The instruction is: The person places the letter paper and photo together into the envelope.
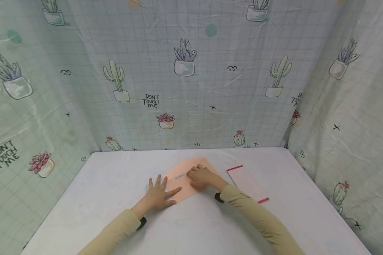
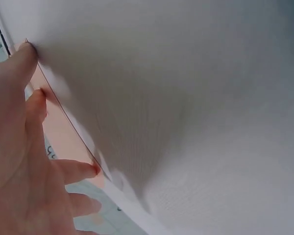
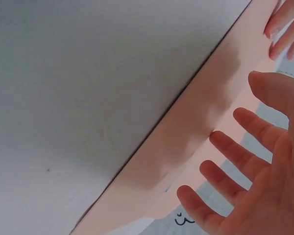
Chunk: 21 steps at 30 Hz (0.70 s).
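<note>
A flat piece of light orange paper (image 1: 186, 191) lies tilted on the white table. My left hand (image 1: 157, 196) is spread over its left end, with thumb and fingertips touching the paper along the edge. On the paper's middle is a small pale strip (image 1: 178, 177) with bluish marks. My right hand (image 1: 200, 176) lies over the right part of the paper, fingertips at the strip's right end. In the right wrist view, its slightly bent fingers (image 3: 237, 149) reach down to the orange surface, and nothing shows between them and the thumb.
To the right of the orange paper lies a pale pink rectangular sheet (image 1: 247, 184) with red strips at its two short ends, partly behind the right forearm. The white table (image 1: 92, 191) is enclosed by cactus-print curtains (image 1: 191, 92) at the back and sides.
</note>
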Available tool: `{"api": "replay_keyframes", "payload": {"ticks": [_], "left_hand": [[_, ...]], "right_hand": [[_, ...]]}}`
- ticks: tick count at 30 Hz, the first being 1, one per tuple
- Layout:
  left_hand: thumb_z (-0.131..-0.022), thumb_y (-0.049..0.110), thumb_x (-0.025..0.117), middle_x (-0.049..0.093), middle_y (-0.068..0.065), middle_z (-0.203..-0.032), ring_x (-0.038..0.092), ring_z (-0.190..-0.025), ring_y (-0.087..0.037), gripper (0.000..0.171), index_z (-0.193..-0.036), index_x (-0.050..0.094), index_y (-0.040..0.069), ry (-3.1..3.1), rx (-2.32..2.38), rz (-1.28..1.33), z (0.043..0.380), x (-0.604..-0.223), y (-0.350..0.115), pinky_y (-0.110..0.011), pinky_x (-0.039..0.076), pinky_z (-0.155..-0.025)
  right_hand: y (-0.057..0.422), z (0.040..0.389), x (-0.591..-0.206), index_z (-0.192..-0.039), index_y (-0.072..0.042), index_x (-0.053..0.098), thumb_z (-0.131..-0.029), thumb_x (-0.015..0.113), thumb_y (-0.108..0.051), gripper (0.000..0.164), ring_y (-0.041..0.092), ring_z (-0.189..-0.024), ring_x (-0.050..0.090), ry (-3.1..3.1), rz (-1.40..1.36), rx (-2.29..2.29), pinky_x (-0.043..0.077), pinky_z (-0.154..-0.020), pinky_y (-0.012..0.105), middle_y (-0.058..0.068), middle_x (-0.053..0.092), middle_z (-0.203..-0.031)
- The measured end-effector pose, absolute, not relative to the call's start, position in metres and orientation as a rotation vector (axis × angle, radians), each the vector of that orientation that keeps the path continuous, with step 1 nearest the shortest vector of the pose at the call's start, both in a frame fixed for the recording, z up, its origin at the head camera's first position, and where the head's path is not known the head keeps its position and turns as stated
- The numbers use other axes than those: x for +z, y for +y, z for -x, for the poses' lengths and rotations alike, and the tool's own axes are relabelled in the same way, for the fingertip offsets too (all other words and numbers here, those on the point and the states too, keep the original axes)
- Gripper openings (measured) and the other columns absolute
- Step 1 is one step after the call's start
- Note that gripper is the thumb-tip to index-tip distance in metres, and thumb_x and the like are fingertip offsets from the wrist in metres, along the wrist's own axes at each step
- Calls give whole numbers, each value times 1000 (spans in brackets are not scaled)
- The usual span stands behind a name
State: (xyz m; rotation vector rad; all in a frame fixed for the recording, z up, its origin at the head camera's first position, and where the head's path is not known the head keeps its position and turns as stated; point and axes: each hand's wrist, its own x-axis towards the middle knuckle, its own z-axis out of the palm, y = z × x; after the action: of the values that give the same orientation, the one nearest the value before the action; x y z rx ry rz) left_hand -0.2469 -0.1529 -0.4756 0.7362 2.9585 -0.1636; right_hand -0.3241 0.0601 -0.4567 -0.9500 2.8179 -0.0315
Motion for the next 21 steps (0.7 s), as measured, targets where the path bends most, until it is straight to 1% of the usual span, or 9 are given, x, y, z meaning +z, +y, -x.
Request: {"api": "replay_keyframes", "payload": {"ticks": [5,8,13,17,21], "left_hand": [[-86,55,43,35,-26,-137,22,-127,-53,53,-134,37,35,3018,-122,-811,244,-479,-154,-69,19,-95],[-86,52,45,38,-25,-135,26,-125,-53,51,-133,40,31,3057,-117,-883,242,-481,-154,-68,23,-93],[-86,45,51,45,-24,-130,34,-121,-52,49,-130,45,26,3134,-128,-1019,239,-481,-154,-67,30,-90],[-85,42,55,52,-20,-120,39,-118,-51,47,-127,48,23,3185,-141,-1101,237,-480,-154,-65,33,-88],[-84,40,56,55,-15,-110,44,-114,-49,44,-123,52,21,3211,-166,-1142,236,-481,-154,-64,35,-87]], "right_hand": [[70,320,-454,-126,-23,46,-90,50,-33,38,21,-117,39,2826,947,-31,38,-92,44,-1,47,-130],[79,320,-454,-126,-23,46,-87,53,-36,41,20,-115,39,2845,957,-31,39,-88,44,-2,47,-128],[94,320,-451,-124,-19,48,-85,57,-35,44,22,-113,41,2877,1040,-70,41,-85,46,0,49,-125],[105,319,-451,-122,-17,50,-87,55,-34,40,22,-113,41,2911,1095,-70,42,-85,46,1,50,-125],[118,319,-453,-120,-16,53,-90,50,-31,34,23,-112,43,2953,1125,-93,42,-83,45,2,52,-123]]}}
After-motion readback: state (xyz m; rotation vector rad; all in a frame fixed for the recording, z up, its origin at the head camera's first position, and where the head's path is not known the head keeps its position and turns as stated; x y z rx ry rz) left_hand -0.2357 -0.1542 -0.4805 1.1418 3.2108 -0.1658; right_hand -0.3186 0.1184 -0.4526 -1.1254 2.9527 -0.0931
